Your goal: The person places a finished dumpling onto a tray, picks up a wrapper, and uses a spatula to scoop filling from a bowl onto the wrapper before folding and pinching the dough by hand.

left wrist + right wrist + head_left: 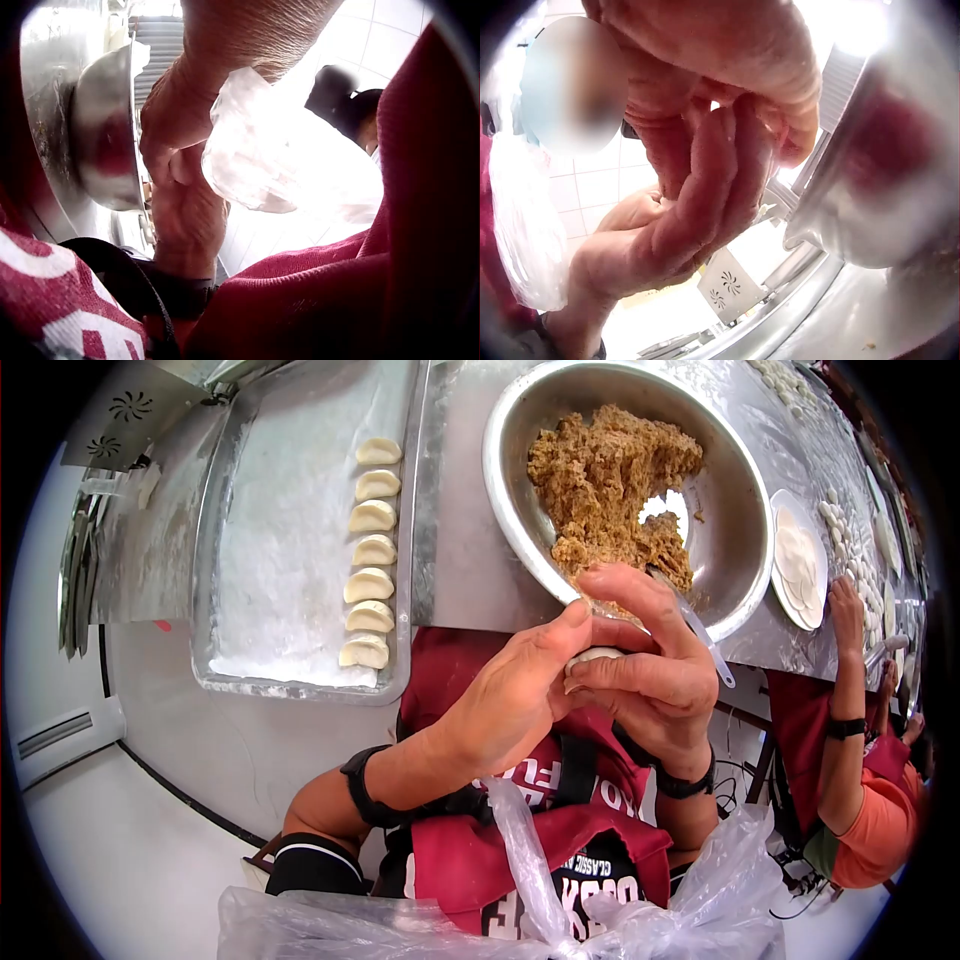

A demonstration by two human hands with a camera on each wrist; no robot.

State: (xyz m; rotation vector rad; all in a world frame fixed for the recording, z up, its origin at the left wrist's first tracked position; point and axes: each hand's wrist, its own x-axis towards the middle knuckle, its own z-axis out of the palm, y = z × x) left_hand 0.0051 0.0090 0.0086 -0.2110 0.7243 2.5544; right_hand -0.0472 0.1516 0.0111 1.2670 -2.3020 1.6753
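In the head view, a pale dumpling [597, 656] shows only as a small rounded edge, largely hidden between two hands. The left hand [515, 685] grips it from one side, thumb pointing up. From the other side the right hand [655, 675] pinches it with curled fingers and thumb. Both hands come together in front of the chest, by the near rim of a metal bowl [508, 525] of brown minced filling [610, 475]. Fingers overlap closely in the right wrist view, where the dumpling is hidden.
A floured metal tray [270, 560] at left bears a column of folded dumplings [372, 517]. A utensil handle [712, 645] leans over the bowl's rim. To the right stand a plate of wrappers [798, 565], several dough pieces [855, 560] and another person's arm [848, 660].
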